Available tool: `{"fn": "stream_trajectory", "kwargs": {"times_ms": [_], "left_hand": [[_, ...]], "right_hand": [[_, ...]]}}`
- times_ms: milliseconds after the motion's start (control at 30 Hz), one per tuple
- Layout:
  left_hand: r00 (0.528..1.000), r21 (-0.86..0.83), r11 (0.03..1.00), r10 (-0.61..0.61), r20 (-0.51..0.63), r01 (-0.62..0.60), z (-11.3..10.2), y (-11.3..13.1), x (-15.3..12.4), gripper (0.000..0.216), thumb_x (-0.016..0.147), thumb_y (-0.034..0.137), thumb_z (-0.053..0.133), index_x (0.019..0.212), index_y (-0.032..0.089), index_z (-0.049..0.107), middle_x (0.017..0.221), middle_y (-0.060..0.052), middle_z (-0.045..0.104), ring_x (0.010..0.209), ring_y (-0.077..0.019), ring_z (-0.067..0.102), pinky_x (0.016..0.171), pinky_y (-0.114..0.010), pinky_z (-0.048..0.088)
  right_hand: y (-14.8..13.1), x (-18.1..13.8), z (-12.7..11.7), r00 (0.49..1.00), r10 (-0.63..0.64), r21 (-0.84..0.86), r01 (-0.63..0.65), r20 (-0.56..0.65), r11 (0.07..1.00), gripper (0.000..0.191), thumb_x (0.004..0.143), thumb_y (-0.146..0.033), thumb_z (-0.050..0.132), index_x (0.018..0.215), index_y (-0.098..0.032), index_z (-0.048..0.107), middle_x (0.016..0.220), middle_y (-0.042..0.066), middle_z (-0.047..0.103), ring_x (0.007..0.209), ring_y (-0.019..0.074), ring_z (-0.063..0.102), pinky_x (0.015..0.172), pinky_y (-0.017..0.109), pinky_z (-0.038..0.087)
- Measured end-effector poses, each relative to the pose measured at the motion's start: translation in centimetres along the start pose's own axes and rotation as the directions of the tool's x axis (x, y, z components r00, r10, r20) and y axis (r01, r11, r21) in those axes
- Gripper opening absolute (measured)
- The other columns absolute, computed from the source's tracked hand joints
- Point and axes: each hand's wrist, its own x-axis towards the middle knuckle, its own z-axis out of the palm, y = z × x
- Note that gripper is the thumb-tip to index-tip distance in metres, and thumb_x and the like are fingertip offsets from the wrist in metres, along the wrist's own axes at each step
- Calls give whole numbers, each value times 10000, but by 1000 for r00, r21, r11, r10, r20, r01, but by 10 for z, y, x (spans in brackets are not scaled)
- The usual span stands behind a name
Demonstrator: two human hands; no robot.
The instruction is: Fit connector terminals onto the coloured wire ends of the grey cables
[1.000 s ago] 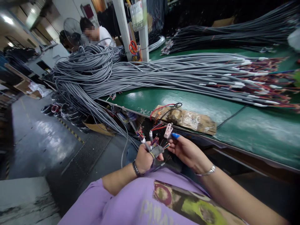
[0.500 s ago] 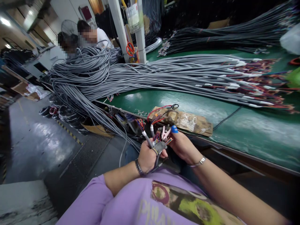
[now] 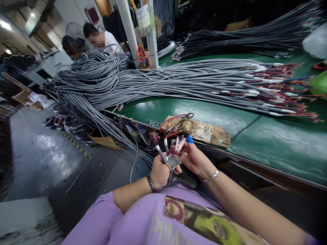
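My left hand (image 3: 160, 172) is closed around several grey cables (image 3: 160, 153) just off the table edge. Their stripped ends fan out in thin coloured wires (image 3: 154, 137), with white wrapping below the wires. A dark grey sleeve-like piece (image 3: 173, 163) sits at that grip, and orange-tipped wires stick out of it. My right hand (image 3: 198, 160), with a blue cover on the thumb, is beside the bundle. Its curled fingers and thumb are around a pink clip like a clothes peg (image 3: 180, 144); the exact contact is partly hidden by wires.
A worn wooden block (image 3: 209, 132) lies at the edge of the green table (image 3: 153, 109). Long grey cables (image 3: 178, 78) stretch across it, and black cables (image 3: 230, 44) lie behind. A white post (image 3: 153, 51) stands at the back. Another person (image 3: 109, 41) sits at far left.
My right hand has shifted slightly left, closer to the left hand. The pink clip has tilted, and its two arms look closer together. The left hand stays almost still.
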Motion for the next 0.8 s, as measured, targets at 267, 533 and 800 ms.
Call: {"fn": "stream_trajectory", "kwargs": {"times_ms": [267,533,800], "left_hand": [[998,77,997,18,59,-23,-17,-12,-10,395,773,502,679,671,122,644,523,-36,628,442,-107,524,470,-226,430],[987,228,974,-22,158,-15,-19,-6,-12,437,754,530,684,593,126,638,536,-48,621,496,-113,533,534,-235,440],[985,169,985,-13,172,-16,-22,-9,-12,430,753,509,690,571,123,639,527,-49,607,488,-115,523,515,-244,410]], "right_hand": [[-5,-32,-12,971,214,-124,-201,106,972,553,633,-684,729,823,-168,673,702,26,636,624,142,582,628,283,476],[-6,-46,6,996,51,-396,-17,77,918,322,742,-456,747,807,-177,600,633,17,676,555,143,590,577,273,403],[-9,-45,14,997,78,-469,-69,-1,881,375,686,-516,761,732,-173,617,570,30,674,542,161,591,556,279,402]]}}
